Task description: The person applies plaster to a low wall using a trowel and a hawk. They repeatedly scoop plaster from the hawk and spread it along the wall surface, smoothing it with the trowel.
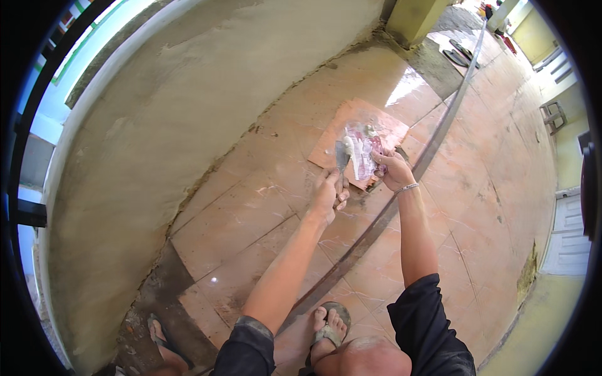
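Observation:
My left hand (329, 193) is closed round a putty knife (342, 156) whose grey blade points away from me. White paste (348, 143) clings beside the blade's tip. In my right hand (392, 170), the thumb and fingers pinch the edge of a shiny plastic packet (364, 156), pink and clear, smeared with white. Blade and packet are side by side; whether they touch I cannot tell. Beneath them lies a loose orange tile (332, 135) with chipped edges, set askew on the tiled floor. The knife's handle is mostly hidden by my left fingers.
A long metal straightedge bar (433, 147) runs across the orange floor tiles (464, 207). A plastered wall (157, 113) stands on the left, a yellow pillar (411, 22) at the far end. Dark sandals (459, 54) lie near the bar's far part. My sandalled foot (329, 326) is below.

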The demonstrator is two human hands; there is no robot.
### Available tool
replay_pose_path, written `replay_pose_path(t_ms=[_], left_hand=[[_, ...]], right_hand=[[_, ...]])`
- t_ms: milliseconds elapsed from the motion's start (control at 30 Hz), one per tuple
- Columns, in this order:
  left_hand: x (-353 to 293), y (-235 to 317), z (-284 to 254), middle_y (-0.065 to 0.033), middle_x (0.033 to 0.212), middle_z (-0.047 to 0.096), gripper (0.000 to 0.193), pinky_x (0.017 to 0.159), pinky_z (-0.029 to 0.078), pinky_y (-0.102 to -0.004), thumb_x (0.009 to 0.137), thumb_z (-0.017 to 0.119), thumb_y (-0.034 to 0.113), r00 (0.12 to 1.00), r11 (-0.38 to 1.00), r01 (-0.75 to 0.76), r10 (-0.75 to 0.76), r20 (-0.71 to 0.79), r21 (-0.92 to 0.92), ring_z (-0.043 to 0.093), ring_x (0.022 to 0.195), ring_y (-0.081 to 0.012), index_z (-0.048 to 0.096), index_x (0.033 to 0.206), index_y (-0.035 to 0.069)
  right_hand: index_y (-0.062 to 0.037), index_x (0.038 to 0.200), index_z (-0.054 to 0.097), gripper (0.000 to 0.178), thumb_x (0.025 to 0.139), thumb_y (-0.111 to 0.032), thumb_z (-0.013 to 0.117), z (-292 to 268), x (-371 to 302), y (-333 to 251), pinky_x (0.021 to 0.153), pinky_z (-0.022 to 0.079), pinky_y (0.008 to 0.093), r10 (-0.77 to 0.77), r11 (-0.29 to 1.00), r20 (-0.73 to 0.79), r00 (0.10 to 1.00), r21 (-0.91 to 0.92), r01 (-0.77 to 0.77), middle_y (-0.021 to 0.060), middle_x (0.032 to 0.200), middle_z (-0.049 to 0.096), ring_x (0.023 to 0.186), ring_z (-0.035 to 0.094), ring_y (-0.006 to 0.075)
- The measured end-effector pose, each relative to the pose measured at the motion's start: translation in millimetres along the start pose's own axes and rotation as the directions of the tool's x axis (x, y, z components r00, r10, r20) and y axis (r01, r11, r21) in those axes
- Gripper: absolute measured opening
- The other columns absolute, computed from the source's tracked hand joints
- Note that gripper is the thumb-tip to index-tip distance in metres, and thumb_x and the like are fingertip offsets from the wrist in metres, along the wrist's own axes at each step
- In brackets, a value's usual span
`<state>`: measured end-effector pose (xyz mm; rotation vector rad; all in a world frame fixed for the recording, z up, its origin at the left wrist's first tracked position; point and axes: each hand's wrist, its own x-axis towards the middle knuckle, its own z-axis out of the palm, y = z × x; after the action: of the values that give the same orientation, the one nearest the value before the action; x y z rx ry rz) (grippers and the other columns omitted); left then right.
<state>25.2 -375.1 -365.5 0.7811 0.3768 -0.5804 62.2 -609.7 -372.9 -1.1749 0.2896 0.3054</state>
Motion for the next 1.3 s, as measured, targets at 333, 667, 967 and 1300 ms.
replay_pose_path(t_ms=[333, 667, 967, 1300], left_hand=[[-15.6, 4.7, 24.0, -0.0055, 0.084, 0.059, 0.011, 0.036, 0.029, -0.0233, 0.112, 0.043, 0.021, 0.991, 0.998, 0.055, -0.056, 0.119, 0.012, 0.045, 0.048, -0.0088, 0.048, 0.110, 0.011], [-39.3, 11.4, 30.0, -0.0040, 0.082, 0.057, 0.014, 0.035, 0.027, -0.0230, 0.112, 0.043, 0.022, 0.977, 0.996, 0.081, -0.070, 0.199, -0.046, 0.042, 0.046, -0.0075, 0.049, 0.110, 0.010], [-62.9, 11.4, 31.7, -0.0037, 0.083, 0.058, 0.015, 0.035, 0.026, -0.0214, 0.112, 0.045, 0.023, 0.949, 0.984, 0.110, -0.061, 0.309, -0.142, 0.041, 0.045, -0.0058, 0.052, 0.114, 0.010], [-84.9, 28.2, 19.4, -0.0033, 0.081, 0.058, 0.013, 0.034, 0.025, -0.0211, 0.111, 0.049, 0.024, 0.953, 0.994, -0.020, 0.051, 0.299, -0.106, 0.041, 0.044, -0.0051, 0.052, 0.112, 0.011]], right_hand=[[-0.0054, 0.117, 0.065, 0.017, 0.102, -0.014, 0.069, -10.9, -34.3, -14.2, 0.056, 0.045, 0.0223, -0.093, 0.996, -0.169, 0.981, -0.025, 0.090, -0.0023, 0.093, 0.068, 0.071, 0.059, 0.0054], [-0.0005, 0.118, 0.065, 0.021, 0.102, -0.013, 0.069, 4.1, -48.4, -72.8, 0.056, 0.045, 0.0224, -0.172, 0.934, -0.118, 0.978, -0.334, 0.124, -0.0008, 0.091, 0.070, 0.070, 0.061, 0.0059], [0.0015, 0.115, 0.067, 0.021, 0.100, -0.013, 0.072, 14.3, -55.1, -113.3, 0.058, 0.044, 0.0210, -0.182, 0.899, -0.008, 0.983, -0.407, 0.163, -0.0013, 0.088, 0.070, 0.065, 0.058, 0.0038], [0.0019, 0.119, 0.067, 0.022, 0.100, -0.009, 0.070, 3.7, -86.0, -109.5, 0.059, 0.042, 0.0223, -0.137, 0.809, -0.020, 0.990, -0.579, 0.101, -0.0021, 0.089, 0.068, 0.069, 0.056, 0.0041]])
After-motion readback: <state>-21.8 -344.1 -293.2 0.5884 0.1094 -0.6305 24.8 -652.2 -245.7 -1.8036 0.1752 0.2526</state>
